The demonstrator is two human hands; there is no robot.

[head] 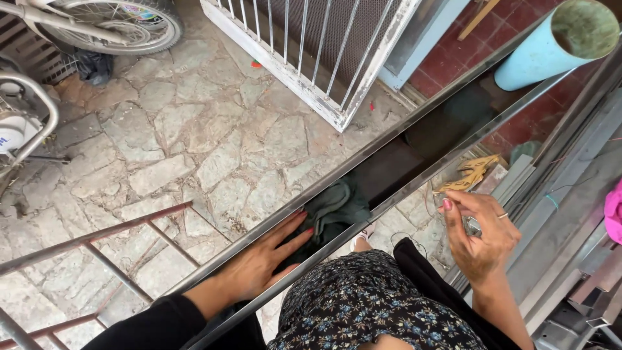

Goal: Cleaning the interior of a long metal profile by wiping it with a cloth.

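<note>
bicycle wheel (pixel 126 26) upper left | white metal gate (pixel 311 58) top centre | light blue pipe (pixel 557 45) upper right | stone paving (pixel 181 142) left | rusty railing (pixel 91 259) lower left | pink cloth (pixel 614 210) right edge

— Where are we standing against the metal channel (pixel 414 152)?

— We are looking down on it running from our near left to the far right, across the stone floor (pixel 194 129). Our left hand (pixel 262 262) is lying inside it near the close end, touching the cloth (pixel 334 207) just beyond the fingertips.

— And the other side?

— Our right hand (pixel 483 236) is hovering right of the channel's right edge, above stacked metal bars (pixel 557 214). The pipe (pixel 557 42) is standing at the far right, the gate (pixel 317 58) behind the channel, the bicycle wheel (pixel 123 26) far left.
</note>
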